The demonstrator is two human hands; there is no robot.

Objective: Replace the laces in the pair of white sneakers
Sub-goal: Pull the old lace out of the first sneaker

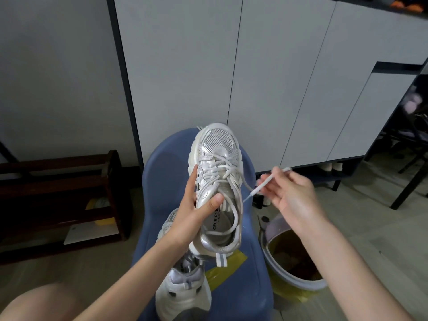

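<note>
The left hand (196,205) gripped a white sneaker (217,181) above the blue chair (162,163); the right hand (291,193) pinched its lace (261,185). The second sneaker (183,290) lay at the chair's near edge.

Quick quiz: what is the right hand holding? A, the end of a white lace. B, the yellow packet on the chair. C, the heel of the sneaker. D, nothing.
A: the right hand pinches the free end of the white lace, pulled out sideways from the sneaker that the left hand holds up.
</note>
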